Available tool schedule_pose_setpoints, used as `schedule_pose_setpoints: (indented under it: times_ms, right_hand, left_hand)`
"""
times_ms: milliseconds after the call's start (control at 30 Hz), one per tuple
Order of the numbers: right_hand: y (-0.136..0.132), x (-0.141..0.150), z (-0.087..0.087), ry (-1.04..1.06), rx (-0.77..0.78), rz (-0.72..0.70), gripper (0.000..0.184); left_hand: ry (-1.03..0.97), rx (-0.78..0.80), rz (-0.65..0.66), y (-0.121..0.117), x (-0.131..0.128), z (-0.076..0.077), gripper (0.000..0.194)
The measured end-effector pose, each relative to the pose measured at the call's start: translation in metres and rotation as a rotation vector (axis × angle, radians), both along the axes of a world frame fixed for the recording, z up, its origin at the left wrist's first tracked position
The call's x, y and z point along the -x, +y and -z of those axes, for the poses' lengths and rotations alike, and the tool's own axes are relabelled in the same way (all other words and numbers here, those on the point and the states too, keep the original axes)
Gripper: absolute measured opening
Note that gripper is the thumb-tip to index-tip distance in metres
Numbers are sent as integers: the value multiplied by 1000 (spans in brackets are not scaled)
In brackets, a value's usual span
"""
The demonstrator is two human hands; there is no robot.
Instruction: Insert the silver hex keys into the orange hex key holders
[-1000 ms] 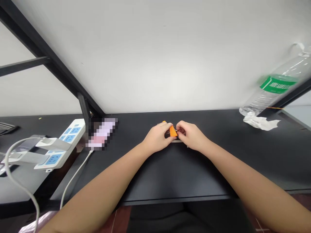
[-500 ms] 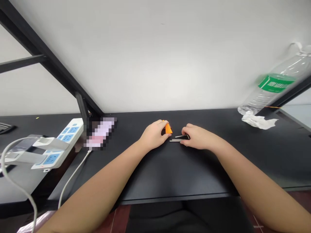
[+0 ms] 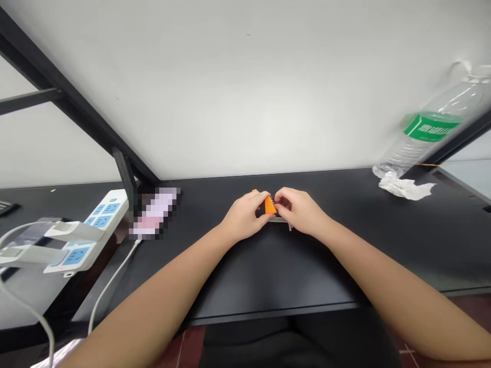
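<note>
An orange hex key holder [image 3: 270, 205] is held between the thumb and fingers of my left hand [image 3: 245, 217], just above the black tabletop. Small dark hex key ends stick out in a row along its right side. My right hand [image 3: 301, 209] is closed in a pinch against that side, its fingertips on one of these small keys, mostly hidden by the fingers. Below both hands, loose silver hex keys [image 3: 282, 220] lie on the table, their bent ends pointing toward me; the fingers partly cover them.
A pale phone, blurred out [image 3: 155, 212], lies to the left with a white cable [image 3: 111, 283]. Beyond the black frame post [image 3: 126, 174] is a white power strip [image 3: 111, 204] with plugged chargers. A clear bottle with a green label [image 3: 433, 127] leans at right, near crumpled tissue [image 3: 406, 188].
My right hand has let go of the silver hex keys, leaving them on the table, and moved left and up to the holder's side. My left hand keeps its hold on the holder.
</note>
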State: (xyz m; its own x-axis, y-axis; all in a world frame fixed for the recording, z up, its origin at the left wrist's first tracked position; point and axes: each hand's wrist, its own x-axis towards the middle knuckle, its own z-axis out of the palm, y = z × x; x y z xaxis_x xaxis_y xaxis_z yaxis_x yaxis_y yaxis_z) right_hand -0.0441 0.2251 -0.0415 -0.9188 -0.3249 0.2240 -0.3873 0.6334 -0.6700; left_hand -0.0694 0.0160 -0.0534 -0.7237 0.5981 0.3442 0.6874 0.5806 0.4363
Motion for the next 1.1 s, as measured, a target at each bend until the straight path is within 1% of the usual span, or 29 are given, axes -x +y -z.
schedule_pose_setpoints:
  times_ms: [100,200,300,400,433,500,567,600,667,767,900,967,1033,1100]
  right_hand:
    - [-6,0,2,-1,67,15,3]
    - [-2,3,2,-23,41,91,12]
    - [12,9,-1,-112,-79,154,14]
    - [26,14,-3,-238,-289,125,4]
    - [29,14,-5,-272,-365,106,5]
    - [31,12,-7,-307,-484,57,22]
    - [30,8,-9,-284,-533,2,32]
    - [28,5,-10,-260,-544,-30,32]
    - [23,0,-10,-216,-562,-80,22]
    - [15,-7,-7,-181,-568,-116,3]
    - [10,-10,-3,-127,-562,-124,8]
    - [10,-8,-3,-107,-532,-125,8]
    - [9,-5,-3,-72,-425,-83,6]
    - [6,-1,-2,-39,-240,-22,6]
  left_hand:
    - [10,6,2,1,-1,0,19]
    - [38,58,-48,-2,4,2,29]
    - [58,136,-104,-8,9,4,36]
    - [59,158,-120,-11,11,4,35]
    - [58,150,-119,-11,11,3,35]
    - [59,128,-111,-11,10,3,37]
    - [60,116,-98,-10,9,3,38]
    - [59,113,-94,-10,9,3,38]
    - [51,108,-91,-10,9,4,38]
    - [43,96,-88,-10,10,4,40]
    - [45,91,-75,-9,9,4,42]
    - [35,84,-63,-8,7,3,42]
    - [21,66,-44,-7,5,2,40]
    - [15,41,-23,-5,2,1,34]
